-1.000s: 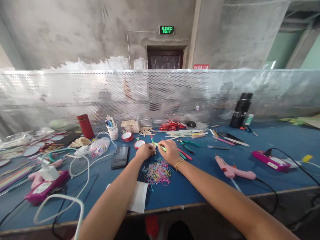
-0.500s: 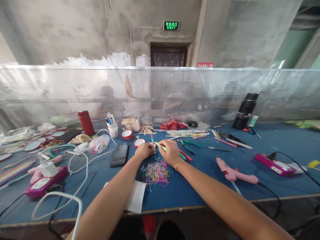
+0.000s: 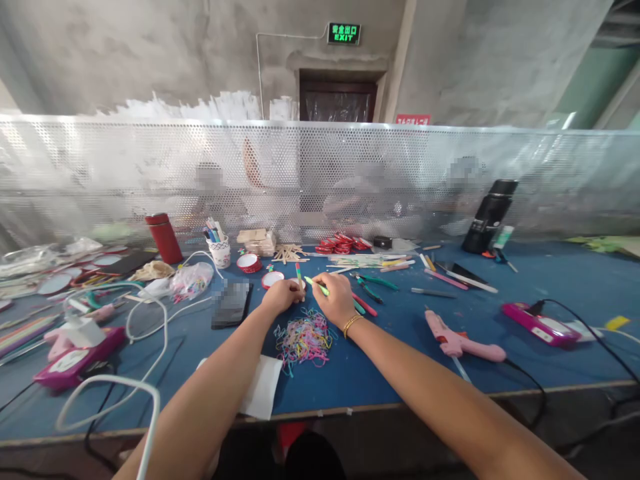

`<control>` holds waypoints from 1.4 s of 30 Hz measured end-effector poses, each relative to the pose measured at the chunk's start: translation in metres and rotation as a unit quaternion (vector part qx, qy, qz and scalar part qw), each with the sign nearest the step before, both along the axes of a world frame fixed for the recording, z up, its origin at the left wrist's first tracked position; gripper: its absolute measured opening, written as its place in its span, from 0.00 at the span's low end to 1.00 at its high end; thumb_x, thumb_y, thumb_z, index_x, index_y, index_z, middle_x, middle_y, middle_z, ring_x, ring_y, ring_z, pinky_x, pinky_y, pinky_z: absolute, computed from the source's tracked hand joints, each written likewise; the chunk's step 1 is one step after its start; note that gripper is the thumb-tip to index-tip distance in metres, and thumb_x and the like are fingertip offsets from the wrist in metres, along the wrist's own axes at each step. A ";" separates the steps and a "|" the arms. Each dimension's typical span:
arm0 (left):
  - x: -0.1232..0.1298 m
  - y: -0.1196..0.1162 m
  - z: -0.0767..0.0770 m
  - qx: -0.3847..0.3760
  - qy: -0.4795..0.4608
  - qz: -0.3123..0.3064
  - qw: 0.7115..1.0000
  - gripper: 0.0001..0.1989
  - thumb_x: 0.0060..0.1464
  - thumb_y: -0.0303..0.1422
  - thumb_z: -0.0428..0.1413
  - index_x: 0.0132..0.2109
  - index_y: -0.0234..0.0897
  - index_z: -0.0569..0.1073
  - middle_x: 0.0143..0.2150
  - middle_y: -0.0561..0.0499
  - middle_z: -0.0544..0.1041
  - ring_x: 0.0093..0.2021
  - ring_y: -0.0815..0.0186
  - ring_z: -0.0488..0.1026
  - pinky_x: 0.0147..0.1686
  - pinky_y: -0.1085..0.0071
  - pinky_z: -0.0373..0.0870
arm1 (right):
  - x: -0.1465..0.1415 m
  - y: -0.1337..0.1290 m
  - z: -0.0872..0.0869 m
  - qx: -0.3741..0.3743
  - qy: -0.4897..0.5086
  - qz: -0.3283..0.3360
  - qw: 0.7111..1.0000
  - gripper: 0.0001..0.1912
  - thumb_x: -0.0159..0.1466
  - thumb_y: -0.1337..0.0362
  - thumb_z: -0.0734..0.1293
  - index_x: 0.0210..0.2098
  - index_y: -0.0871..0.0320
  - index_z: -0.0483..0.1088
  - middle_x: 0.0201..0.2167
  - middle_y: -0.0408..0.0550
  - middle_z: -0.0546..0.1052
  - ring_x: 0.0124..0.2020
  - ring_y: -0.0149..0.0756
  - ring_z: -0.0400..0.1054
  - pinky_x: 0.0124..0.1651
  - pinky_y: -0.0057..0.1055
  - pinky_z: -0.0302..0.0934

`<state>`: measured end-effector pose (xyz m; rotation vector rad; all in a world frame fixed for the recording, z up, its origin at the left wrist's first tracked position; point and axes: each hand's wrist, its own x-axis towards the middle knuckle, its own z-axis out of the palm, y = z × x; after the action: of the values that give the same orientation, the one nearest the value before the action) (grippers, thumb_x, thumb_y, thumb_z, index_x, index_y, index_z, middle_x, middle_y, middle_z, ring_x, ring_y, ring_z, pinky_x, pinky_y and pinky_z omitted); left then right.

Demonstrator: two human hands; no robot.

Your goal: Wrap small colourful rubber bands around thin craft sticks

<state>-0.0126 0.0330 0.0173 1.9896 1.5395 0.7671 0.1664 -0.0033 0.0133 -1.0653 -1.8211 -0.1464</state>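
Pinched in the fingers of my left hand [image 3: 283,298] is a wooden craft stick [image 3: 299,275], held upright, with red and green colouring on its upper part. My right hand [image 3: 336,299], with a gold bracelet at the wrist, grips a light green marker [image 3: 319,287]. The marker's tip points left at the stick, with a small gap between them. Just below both hands lies a tangled heap of thin colourful strings or bands [image 3: 306,339]. Red and green pens [image 3: 365,305] rest beside my right hand. A round, red-rimmed white piece [image 3: 273,280] sits behind my left hand.
A phone [image 3: 232,305], a cup of pens [image 3: 219,252] and a red bottle [image 3: 163,238] stand left. To the right are pliers [image 3: 369,287], a pink glue gun [image 3: 457,340], a power strip [image 3: 540,325] and a black flask [image 3: 489,217]. A perforated screen [image 3: 280,180] runs behind.
The whole view has shifted, so the table's things appear slightly higher and further left. Both hands keep their holds on the stick and the marker, with little change between them.
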 end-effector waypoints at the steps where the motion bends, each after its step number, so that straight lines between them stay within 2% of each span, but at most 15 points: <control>1: 0.000 0.000 0.000 0.000 -0.002 0.000 1.000 0.11 0.48 0.37 0.57 0.27 0.35 0.78 0.22 0.52 0.75 0.24 0.69 0.69 0.25 0.74 0.59 | 0.000 0.000 0.000 0.002 0.000 0.004 1.000 0.06 0.65 0.63 0.63 0.34 0.55 0.71 0.30 0.44 0.75 0.36 0.36 0.67 0.46 0.33 0.53; 6: -0.001 0.000 -0.002 -0.007 -0.008 -0.006 1.000 0.10 0.49 0.36 0.57 0.29 0.34 0.78 0.24 0.51 0.76 0.24 0.69 0.70 0.27 0.75 0.62 | -0.001 0.000 -0.001 0.013 -0.018 0.038 0.999 0.06 0.65 0.63 0.62 0.36 0.54 0.71 0.32 0.44 0.76 0.37 0.36 0.66 0.47 0.33 0.52; 13: 0.001 -0.002 -0.001 -0.003 0.039 0.007 0.999 0.11 0.50 0.37 0.57 0.30 0.35 0.79 0.24 0.51 0.76 0.22 0.70 0.67 0.23 0.75 0.58 | -0.001 -0.001 -0.001 0.006 -0.035 0.028 0.999 0.07 0.65 0.62 0.61 0.35 0.55 0.71 0.30 0.44 0.76 0.36 0.36 0.66 0.46 0.33 0.52; 17: 0.001 -0.002 -0.001 -0.009 0.035 0.013 0.999 0.10 0.49 0.36 0.57 0.30 0.35 0.79 0.23 0.51 0.76 0.21 0.71 0.66 0.21 0.74 0.56 | 0.001 0.003 -0.004 0.001 -0.031 0.010 0.999 0.07 0.65 0.62 0.62 0.35 0.55 0.71 0.31 0.45 0.75 0.36 0.36 0.66 0.46 0.33 0.53; 30: 0.000 0.002 -0.003 0.005 0.002 -0.026 1.000 0.09 0.49 0.34 0.57 0.28 0.34 0.78 0.24 0.51 0.76 0.24 0.69 0.69 0.25 0.74 0.60 | 0.002 0.001 -0.001 -0.015 -0.027 0.032 0.999 0.06 0.65 0.62 0.62 0.36 0.54 0.71 0.31 0.44 0.76 0.37 0.37 0.65 0.46 0.33 0.53; 42: -0.001 0.013 -0.006 -0.002 0.009 -0.020 1.000 0.10 0.49 0.37 0.58 0.28 0.35 0.78 0.22 0.52 0.74 0.22 0.71 0.66 0.25 0.74 0.59 | 0.002 0.005 0.000 -0.012 -0.020 0.022 0.999 0.05 0.64 0.64 0.63 0.37 0.54 0.71 0.31 0.44 0.75 0.37 0.36 0.66 0.47 0.32 0.53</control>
<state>-0.0135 0.0456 0.0112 2.0238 1.5048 0.7316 0.1684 0.0016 0.0135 -1.0452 -1.8857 -0.1203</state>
